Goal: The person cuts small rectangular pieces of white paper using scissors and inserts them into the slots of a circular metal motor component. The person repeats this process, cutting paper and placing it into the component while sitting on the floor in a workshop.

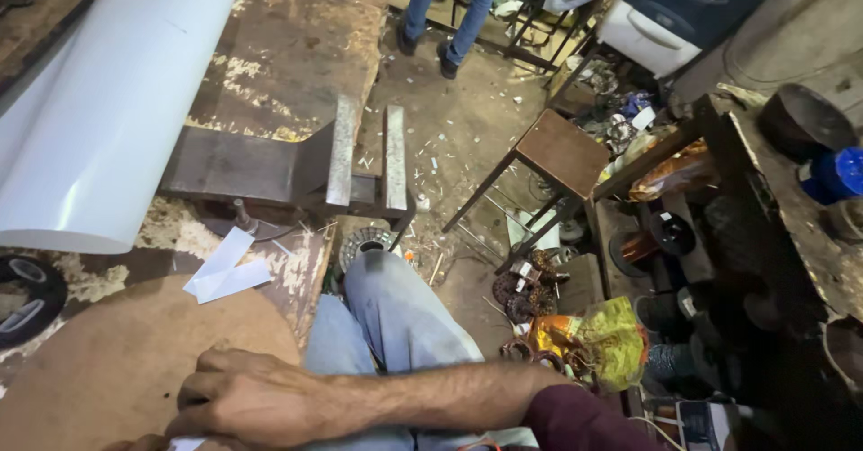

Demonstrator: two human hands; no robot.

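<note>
The right hand (243, 397) is reaching across the body from the lower right, its forearm lying over the lap in pale jeans (395, 325), and it is resting knuckles-up on the brown board (117, 361) at the bottom left. Its fingers are curling inward, loosely clenched, and pressing down at the board's near edge. Just under those fingers, at the very bottom of the view, a small white scrap (186, 445) is peeking out; whether the hand is actually pinching it cannot be told, since the fingertips are hiding the contact. A sliver of the left hand (135, 444) is showing beside that scrap at the bottom edge, touching or nearly touching the right hand, but too little of it is visible to tell whether it is open or closed.

More folded white paper pieces (225, 269) are lying on the worn workbench (288, 37) just beyond the board, well above the right hand and apart from it. Farther up and to the left, a big roll of white sheet (99, 118) is lying across the bench. A heavy metal vise (297, 168) is sitting at the bench edge, to the right of the roll, its jaws standing apart. On the dirty floor to the right, a small brown stool (562, 154) is standing, with a yellow bag (602, 339) and copper wire coils (526, 289) near it. Another person's legs (449, 10) are standing at the top.
</note>
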